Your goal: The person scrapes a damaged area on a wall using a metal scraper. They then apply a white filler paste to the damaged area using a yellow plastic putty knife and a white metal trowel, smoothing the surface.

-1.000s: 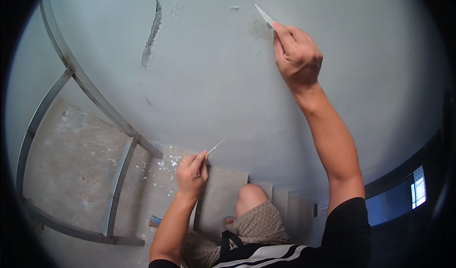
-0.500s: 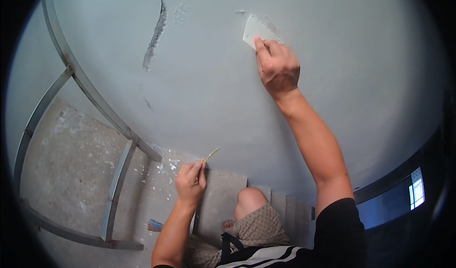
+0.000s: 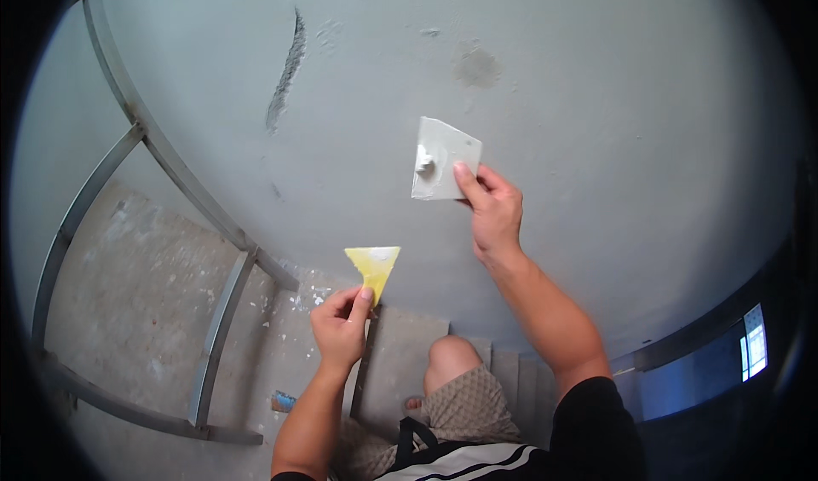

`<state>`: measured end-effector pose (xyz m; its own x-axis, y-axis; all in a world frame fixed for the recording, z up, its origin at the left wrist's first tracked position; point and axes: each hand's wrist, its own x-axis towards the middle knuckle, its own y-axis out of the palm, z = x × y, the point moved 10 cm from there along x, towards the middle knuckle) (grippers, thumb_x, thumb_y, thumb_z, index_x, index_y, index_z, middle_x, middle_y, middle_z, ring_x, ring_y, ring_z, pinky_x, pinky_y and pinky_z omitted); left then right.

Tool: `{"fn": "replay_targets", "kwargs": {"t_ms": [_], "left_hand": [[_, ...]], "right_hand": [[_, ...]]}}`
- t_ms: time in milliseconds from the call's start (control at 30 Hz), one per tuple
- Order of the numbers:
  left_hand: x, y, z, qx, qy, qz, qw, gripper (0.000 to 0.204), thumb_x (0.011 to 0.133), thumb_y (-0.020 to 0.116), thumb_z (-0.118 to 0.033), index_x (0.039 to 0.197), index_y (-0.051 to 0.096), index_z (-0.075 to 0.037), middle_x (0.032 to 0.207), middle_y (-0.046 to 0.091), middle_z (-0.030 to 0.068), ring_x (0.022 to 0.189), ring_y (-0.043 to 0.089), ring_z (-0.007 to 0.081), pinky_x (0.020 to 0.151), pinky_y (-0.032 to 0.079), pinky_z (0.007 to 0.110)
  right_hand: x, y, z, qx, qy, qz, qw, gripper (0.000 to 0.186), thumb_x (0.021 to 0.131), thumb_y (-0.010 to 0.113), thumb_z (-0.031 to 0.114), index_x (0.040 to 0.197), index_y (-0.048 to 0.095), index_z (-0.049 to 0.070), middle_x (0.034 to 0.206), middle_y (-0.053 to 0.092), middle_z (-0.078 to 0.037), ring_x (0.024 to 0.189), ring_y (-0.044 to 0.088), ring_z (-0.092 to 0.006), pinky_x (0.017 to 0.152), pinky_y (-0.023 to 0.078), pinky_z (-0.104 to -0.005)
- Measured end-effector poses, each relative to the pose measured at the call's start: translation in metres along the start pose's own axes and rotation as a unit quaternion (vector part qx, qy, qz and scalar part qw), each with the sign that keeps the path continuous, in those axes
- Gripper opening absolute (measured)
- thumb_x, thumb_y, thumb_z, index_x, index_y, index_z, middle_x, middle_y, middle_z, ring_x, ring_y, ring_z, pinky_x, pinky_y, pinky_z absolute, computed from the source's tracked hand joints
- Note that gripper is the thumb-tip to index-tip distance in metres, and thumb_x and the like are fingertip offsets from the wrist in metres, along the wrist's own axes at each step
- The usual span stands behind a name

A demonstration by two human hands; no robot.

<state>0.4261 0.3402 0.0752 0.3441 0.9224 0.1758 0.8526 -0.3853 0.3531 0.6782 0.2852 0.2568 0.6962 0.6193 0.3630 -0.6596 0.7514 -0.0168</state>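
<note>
fingers (image 3: 464, 175) pinched narrow, right hand (image 3: 497, 218) and left hand (image 3: 339, 329) both holding. light grey wall (image 3: 639, 149), marked by a long crack (image 3: 288, 72). metal railing (image 3: 220, 336): left of crack, reaching below it. white plate (image 3: 446, 170), in right hand: below and right of crack. yellow scraper (image 3: 373, 270), in left hand: farther below crack, also to its right. white paste lump (image 3: 424, 160) on plate.

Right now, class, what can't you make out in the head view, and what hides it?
All in the head view:
Some fingers of the right hand: behind the white scraper.
The white scraper's far side: turned away.
Part of the yellow scraper's handle: covered by the left hand.
What the blue thing is: too small.
Anything beyond the window: too small and bright.
</note>
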Motion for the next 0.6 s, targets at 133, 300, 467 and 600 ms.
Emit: {"fn": "replay_targets", "kwargs": {"t_ms": [133,300,467,600], "left_hand": [[-0.003,0.021,-0.044,-0.044,-0.038,0.037,0.998,0.023,0.098,0.075,-0.014,0.102,0.078,0.009,0.082,0.073,0.0099,0.069,0.067,0.0142,0.062,0.058,0.030],[0.001,0.030,-0.056,-0.058,-0.067,0.039,0.995,0.021,0.097,0.075,-0.014,0.100,0.079,0.007,0.078,0.072,0.0060,0.064,0.065,0.0116,0.060,0.055,0.027],[0.008,0.031,-0.047,-0.070,-0.101,0.035,0.992,0.023,0.097,0.076,-0.016,0.101,0.079,0.007,0.081,0.073,0.0073,0.065,0.065,0.0116,0.060,0.055,0.027],[0.015,0.029,-0.051,-0.079,-0.050,0.025,0.995,0.023,0.098,0.076,-0.015,0.104,0.079,0.006,0.083,0.074,0.0078,0.067,0.066,0.0109,0.062,0.055,0.028]], "right_hand": [[-0.038,0.003,-0.033,0.133,0.137,0.001,0.982,0.026,0.099,0.076,0.032,0.106,0.077,0.008,0.096,0.070,0.005,0.088,0.058,-0.0072,0.079,0.047,-0.0280],[-0.057,0.012,-0.037,0.166,0.135,0.032,0.976,0.023,0.100,0.076,0.032,0.105,0.077,0.010,0.094,0.069,0.006,0.088,0.056,-0.0063,0.080,0.045,-0.0276],[-0.065,0.014,-0.035,0.113,0.074,0.079,0.988,0.024,0.100,0.077,0.029,0.102,0.078,0.005,0.083,0.067,0.006,0.075,0.053,-0.0045,0.071,0.044,-0.0249],[-0.091,0.013,-0.053,-0.015,0.084,0.153,0.985,0.021,0.101,0.074,0.022,0.108,0.077,0.003,0.086,0.072,0.002,0.074,0.057,-0.0058,0.069,0.046,-0.0243]]}}
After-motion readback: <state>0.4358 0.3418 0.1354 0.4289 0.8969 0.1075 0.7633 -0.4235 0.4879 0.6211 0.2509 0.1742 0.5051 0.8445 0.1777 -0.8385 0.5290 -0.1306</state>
